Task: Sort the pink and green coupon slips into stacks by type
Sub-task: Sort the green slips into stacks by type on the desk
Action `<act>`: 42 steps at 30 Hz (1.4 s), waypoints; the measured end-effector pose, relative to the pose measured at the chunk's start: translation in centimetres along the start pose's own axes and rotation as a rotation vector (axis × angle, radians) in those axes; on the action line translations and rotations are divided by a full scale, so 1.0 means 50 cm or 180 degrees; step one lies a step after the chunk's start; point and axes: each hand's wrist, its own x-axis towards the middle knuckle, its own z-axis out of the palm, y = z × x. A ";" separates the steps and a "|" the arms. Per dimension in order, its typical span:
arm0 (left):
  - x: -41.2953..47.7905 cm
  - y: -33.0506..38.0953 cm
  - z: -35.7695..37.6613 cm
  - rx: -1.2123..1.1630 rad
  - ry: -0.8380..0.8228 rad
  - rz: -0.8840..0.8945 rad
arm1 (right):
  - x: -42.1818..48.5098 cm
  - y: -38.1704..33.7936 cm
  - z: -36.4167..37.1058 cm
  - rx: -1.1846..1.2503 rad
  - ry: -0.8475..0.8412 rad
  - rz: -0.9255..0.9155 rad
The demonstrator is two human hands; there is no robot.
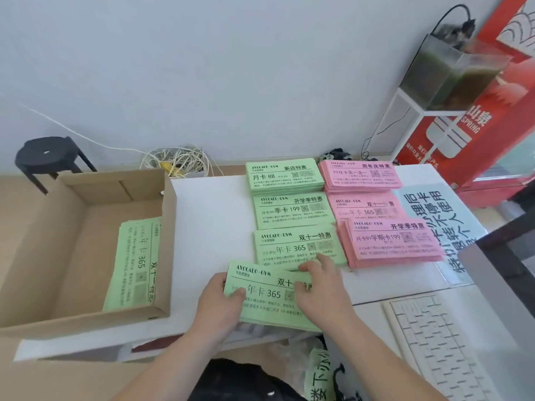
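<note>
Our left hand [221, 302] pinches the left end of a bundle of green slips [269, 311], thumb flat on the printed face and the other fingers hidden beneath. Our right hand [324, 287] clamps the bundle's right part, fingers [308, 267] curled down over its far edge. The bundle sits slightly askew at the front edge of the table [208, 227]. Just beyond our right fingers, three green stacks [292, 212] run in a column toward the back edge, and three pink stacks [367, 209] lie right beside them. At the table's left edge an open cardboard box [86, 241] holds more green slips [133, 261] against its right wall. A keyboard [434, 342] lies at the front right corner.
</note>
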 end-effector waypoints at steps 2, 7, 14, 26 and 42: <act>0.001 -0.007 0.001 0.0095 0.0119 0.0130 | -0.020 -0.008 0.012 -0.0273 -0.0040 -0.0367; -0.013 -0.044 0.006 0.0543 0.0226 0.0378 | -0.043 -0.010 0.040 -0.0199 -0.0693 -0.0533; -0.064 -0.078 0.011 0.1373 0.0353 0.0698 | -0.043 -0.010 0.030 0.0002 -0.0917 -0.0425; -0.122 -0.079 0.035 0.0746 0.0326 0.0900 | -0.046 -0.022 0.040 0.0378 -0.0713 -0.0264; -0.146 -0.081 0.050 0.2466 -0.0235 0.1647 | -0.043 -0.034 0.041 0.0529 -0.0621 -0.0154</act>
